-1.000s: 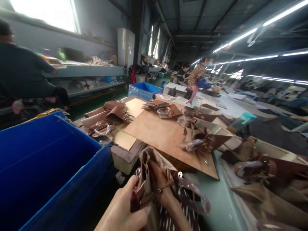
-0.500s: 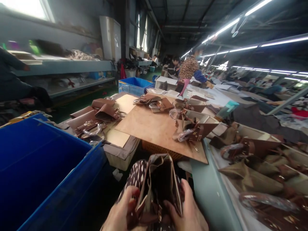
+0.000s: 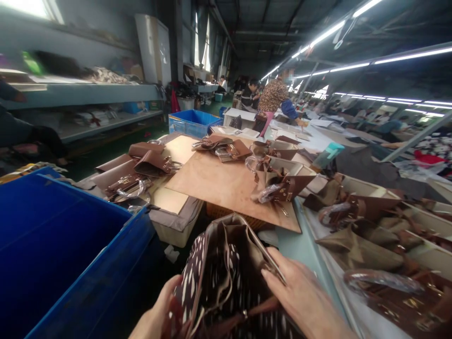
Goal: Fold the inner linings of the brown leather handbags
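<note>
A patterned handbag of dark brown material with white dashes (image 3: 197,282) is on the near side of the flat, rectangular brown board (image 3: 219,179), its mouth open. The left hand (image 3: 155,313) has its fingers curled on the left side of this bag and holds it; their tips are partly hidden. The right hand (image 3: 302,294) has the thumb inside the mouth and other fingers outside, so they are clamped together on the right rim. To the left of the board stands a large blue plastic bin (image 3: 106,275). To its right, a pale grey-green counter (image 3: 294,242) carries brown handbags with plastic-wrapped handles (image 3: 381,207).
</note>
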`<state>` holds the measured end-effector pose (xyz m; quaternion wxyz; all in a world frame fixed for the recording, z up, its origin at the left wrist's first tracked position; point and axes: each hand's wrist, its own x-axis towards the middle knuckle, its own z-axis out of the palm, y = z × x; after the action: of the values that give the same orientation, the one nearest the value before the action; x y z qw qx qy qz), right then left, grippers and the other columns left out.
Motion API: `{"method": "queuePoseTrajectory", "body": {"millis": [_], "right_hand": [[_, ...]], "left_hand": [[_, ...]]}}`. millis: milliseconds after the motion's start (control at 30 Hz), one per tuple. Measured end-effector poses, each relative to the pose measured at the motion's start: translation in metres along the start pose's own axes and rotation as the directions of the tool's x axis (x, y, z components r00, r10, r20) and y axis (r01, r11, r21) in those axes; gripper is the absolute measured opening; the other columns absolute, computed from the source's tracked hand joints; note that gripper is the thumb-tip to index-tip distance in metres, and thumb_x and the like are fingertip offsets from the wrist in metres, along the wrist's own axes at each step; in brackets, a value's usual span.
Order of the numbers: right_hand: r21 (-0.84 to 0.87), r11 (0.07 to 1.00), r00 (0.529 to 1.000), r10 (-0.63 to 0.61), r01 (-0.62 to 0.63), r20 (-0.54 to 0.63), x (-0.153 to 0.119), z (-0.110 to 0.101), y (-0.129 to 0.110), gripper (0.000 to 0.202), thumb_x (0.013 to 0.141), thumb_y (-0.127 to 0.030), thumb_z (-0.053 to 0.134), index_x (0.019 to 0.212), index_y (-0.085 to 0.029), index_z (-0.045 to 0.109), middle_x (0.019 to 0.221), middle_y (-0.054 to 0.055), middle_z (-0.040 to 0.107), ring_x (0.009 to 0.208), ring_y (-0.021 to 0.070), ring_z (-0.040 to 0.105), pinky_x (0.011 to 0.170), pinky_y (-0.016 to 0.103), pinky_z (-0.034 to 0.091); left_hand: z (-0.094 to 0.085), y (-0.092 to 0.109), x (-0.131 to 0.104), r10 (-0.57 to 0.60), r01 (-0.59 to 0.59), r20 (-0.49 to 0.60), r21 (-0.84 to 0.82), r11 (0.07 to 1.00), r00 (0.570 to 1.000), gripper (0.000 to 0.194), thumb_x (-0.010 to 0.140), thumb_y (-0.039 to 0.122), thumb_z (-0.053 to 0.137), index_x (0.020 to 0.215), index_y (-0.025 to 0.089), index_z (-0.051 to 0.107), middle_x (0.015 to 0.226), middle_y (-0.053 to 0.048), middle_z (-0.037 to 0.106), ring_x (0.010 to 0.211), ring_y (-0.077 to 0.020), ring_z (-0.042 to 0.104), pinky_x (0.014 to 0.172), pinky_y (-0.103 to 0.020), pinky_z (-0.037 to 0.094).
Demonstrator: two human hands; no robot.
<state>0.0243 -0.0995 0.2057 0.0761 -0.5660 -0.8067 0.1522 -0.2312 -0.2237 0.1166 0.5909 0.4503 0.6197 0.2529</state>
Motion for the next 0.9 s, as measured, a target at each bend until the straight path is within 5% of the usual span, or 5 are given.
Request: {"method": "queuePoseTrajectory", "body": {"millis": [167, 333, 500, 700, 900], "right_hand": [[-0.157, 0.983, 0.980, -0.059, 0.090, 0.188, 0.021, -0.037, -0.044, 0.015, 0.079, -0.023, 0.045, 0.085, -0.025, 0.058, 0.084, 0.003, 0.067, 0.084, 0.0227, 0.061, 0.072, 0.031, 0.040], [-0.228, 0.955, 0.958, -0.125, 0.187, 0.259, 0.025, -0.026, -0.075, 0.018, 0.080, -0.017, 0.042, 0.084, -0.024, 0.057, 0.084, 0.002, 0.066, 0.082, 0.0211, 0.061, 0.067, 0.030, 0.037], [-0.250, 0.944, 0.956, -0.151, 0.214, 0.251, 0.019, -0.027, -0.078, 0.017, 0.080, -0.018, 0.042, 0.084, -0.023, 0.058, 0.084, 0.003, 0.065, 0.081, 0.0219, 0.060, 0.068, 0.030, 0.036], [-0.005, 0.965, 0.898, -0.244, 0.264, 0.366, 0.030, -0.063, -0.065, 0.018, 0.074, -0.019, 0.047, 0.085, -0.024, 0.062, 0.080, -0.001, 0.064, 0.080, 0.0175, 0.057, 0.069, 0.026, 0.036], [0.282, 0.959, 0.787, -0.206, 0.043, 0.581, 0.057, -0.070, -0.033, 0.021, 0.065, -0.019, 0.055, 0.084, -0.019, 0.064, 0.074, -0.003, 0.063, 0.068, 0.0127, 0.056, 0.055, 0.019, 0.036]], "left_hand": [[-0.037, 0.036, -0.022, 0.115, -0.129, -0.330, -0.023, 0.991, 0.937, 0.089, 0.063, 0.061, 0.061, 0.132, 0.021, 0.022, 0.125, -0.012, 0.043, 0.105, -0.0265, 0.048, 0.086, -0.034, 0.043], [-0.023, 0.100, -0.007, 0.514, -0.303, -0.539, 0.434, 0.848, 0.667, 0.078, 0.073, 0.048, 0.058, 0.134, 0.019, 0.020, 0.141, -0.012, 0.024, 0.129, -0.0286, 0.022, 0.106, -0.043, 0.022], [-0.021, 0.116, 0.040, 0.482, -0.230, -0.485, 0.489, 0.841, 0.729, 0.078, 0.071, 0.043, 0.061, 0.134, 0.016, 0.023, 0.120, -0.012, 0.051, 0.113, -0.0289, 0.044, 0.095, -0.042, 0.035], [-0.065, 0.110, 0.078, 0.390, -0.396, 0.068, 0.122, 0.910, 0.918, 0.072, 0.055, 0.004, 0.055, 0.125, 0.016, 0.040, 0.119, -0.008, 0.056, 0.107, -0.0240, 0.052, 0.089, -0.032, 0.042], [-0.072, 0.099, 0.077, 0.285, -0.216, 0.477, -0.196, 0.957, 0.832, 0.054, 0.059, 0.009, 0.055, 0.112, 0.017, 0.055, 0.102, -0.001, 0.065, 0.091, -0.0191, 0.060, 0.079, -0.027, 0.046]]}}
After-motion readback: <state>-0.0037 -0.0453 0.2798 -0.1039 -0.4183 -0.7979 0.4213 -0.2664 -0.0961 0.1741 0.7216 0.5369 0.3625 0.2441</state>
